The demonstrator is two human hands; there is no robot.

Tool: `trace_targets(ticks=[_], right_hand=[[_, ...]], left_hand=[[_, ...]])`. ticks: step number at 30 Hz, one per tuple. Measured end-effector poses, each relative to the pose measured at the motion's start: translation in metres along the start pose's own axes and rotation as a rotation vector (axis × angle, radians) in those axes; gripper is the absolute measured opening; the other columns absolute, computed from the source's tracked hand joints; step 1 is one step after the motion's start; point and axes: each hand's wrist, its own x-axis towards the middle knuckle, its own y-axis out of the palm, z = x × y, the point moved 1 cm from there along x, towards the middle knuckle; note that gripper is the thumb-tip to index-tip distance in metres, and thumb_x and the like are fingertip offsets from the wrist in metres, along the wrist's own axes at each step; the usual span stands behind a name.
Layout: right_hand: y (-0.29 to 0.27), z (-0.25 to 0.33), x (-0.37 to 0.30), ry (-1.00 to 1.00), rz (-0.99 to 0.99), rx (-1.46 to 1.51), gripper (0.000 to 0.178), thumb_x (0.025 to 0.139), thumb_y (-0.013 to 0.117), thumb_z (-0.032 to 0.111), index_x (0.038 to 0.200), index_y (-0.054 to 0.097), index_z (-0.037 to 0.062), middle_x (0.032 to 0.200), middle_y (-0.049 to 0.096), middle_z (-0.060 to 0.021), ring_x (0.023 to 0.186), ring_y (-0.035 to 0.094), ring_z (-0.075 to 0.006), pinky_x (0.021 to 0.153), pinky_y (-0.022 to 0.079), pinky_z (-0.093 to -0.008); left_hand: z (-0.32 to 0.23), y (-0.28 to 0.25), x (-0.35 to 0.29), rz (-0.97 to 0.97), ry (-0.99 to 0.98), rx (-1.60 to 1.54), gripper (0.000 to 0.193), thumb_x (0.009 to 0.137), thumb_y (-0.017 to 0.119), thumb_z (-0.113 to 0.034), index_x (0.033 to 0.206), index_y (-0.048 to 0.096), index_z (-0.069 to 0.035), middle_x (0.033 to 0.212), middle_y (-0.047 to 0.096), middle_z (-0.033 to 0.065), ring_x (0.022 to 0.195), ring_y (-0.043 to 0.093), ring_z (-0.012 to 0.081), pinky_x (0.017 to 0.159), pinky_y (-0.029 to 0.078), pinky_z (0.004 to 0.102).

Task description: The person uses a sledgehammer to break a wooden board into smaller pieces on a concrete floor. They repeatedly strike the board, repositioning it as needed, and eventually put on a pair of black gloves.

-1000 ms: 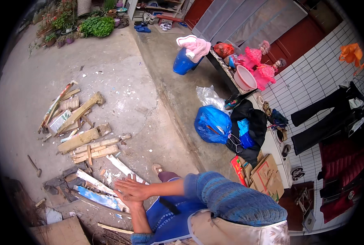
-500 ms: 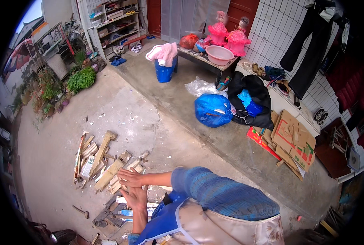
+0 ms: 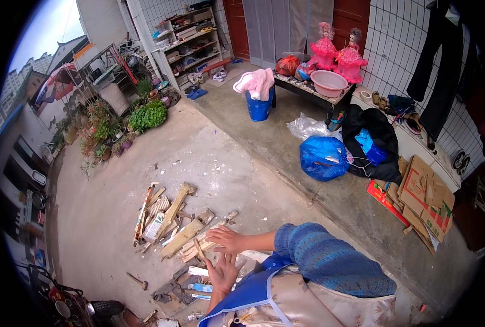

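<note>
Both of my hands are raised in front of me, above scattered scrap wood. My right hand (image 3: pixel 225 238), its arm in a blue knitted sleeve, reaches in from the right with fingers stretched out. Just below it is my left hand (image 3: pixel 224 272), palm turned up and fingers spread. Neither hand holds anything that I can see. A thin wooden stick (image 3: pixel 199 249) shows beside my left fingertips; whether it touches them I cannot tell. Beyond my hands lies a pile of broken boards (image 3: pixel 183 241) on the concrete. Under my left hand are more scraps and a dark flattened sheet (image 3: pixel 169 294).
A hammer (image 3: pixel 137 280) lies on the ground to the left, near a motorcycle wheel (image 3: pixel 105 309). To the right are flattened cardboard boxes (image 3: pixel 425 191) and a blue plastic bag (image 3: pixel 323 158). A low step edge (image 3: pixel 286 185) crosses the yard. Potted plants (image 3: pixel 147 115) stand far left.
The view has swung left, so the scene sits farther right. My hands, overlapping before, have come slightly apart. The thin stick now shows by my left fingers.
</note>
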Motion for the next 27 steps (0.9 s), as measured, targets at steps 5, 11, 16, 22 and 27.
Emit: trace_targets(ticks=[5, 11, 16, 22, 27], right_hand=[[-0.067, -0.07, -0.152, 0.567, 0.543, 0.082, 0.052, 0.088, 0.032, 0.044, 0.117, 0.044, 0.0035, 0.122, 0.042, -0.017, 0.115, 0.037, -0.0319, 0.098, 0.027, -0.0365], [-0.071, -0.03, -0.276, 1.2, 0.469, 0.824, 0.066, 0.084, 0.033, 0.056, 0.124, 0.041, 0.0052, 0.125, 0.042, -0.0119, 0.116, 0.037, -0.0213, 0.098, 0.026, -0.0293], [-0.114, -0.044, -0.281, 1.059, 0.61, 0.692, 0.061, 0.086, 0.03, 0.053, 0.122, 0.044, 0.005, 0.121, 0.046, -0.0138, 0.113, 0.042, -0.0243, 0.097, 0.027, -0.0307], [-0.18, -0.096, -0.219, 0.846, 0.356, 0.745, 0.052, 0.09, 0.032, 0.042, 0.124, 0.039, 0.0024, 0.123, 0.042, -0.0173, 0.115, 0.039, -0.0273, 0.099, 0.025, -0.0322], [-0.166, -0.141, -0.283, 0.534, 0.352, 0.857, 0.05, 0.091, 0.034, 0.036, 0.126, 0.033, 0.0001, 0.124, 0.041, -0.0204, 0.116, 0.039, -0.0277, 0.097, 0.029, -0.0329]], left_hand=[[0.002, -0.053, -0.066, -0.552, 0.093, 0.689, 0.07, 0.084, 0.028, -0.057, 0.134, 0.023, -0.009, 0.138, 0.023, 0.0133, 0.128, 0.02, 0.0238, 0.1, 0.014, 0.0489], [0.041, -0.119, -0.093, -1.031, -0.07, 0.81, 0.067, 0.084, 0.03, -0.055, 0.131, 0.026, -0.008, 0.133, 0.028, 0.0138, 0.124, 0.025, 0.0236, 0.099, 0.017, 0.0473], [0.063, -0.107, -0.039, -0.926, -0.328, 0.949, 0.065, 0.084, 0.033, -0.054, 0.129, 0.029, -0.006, 0.13, 0.032, 0.0143, 0.121, 0.028, 0.0234, 0.097, 0.019, 0.046], [0.095, -0.068, 0.076, -0.762, -0.588, 1.086, 0.062, 0.084, 0.035, -0.052, 0.126, 0.033, -0.005, 0.126, 0.036, 0.0148, 0.118, 0.032, 0.0232, 0.096, 0.022, 0.0444], [0.115, -0.049, 0.166, -0.659, -0.728, 1.171, 0.06, 0.084, 0.038, -0.05, 0.123, 0.036, -0.004, 0.122, 0.04, 0.0152, 0.115, 0.036, 0.023, 0.095, 0.025, 0.0431]])
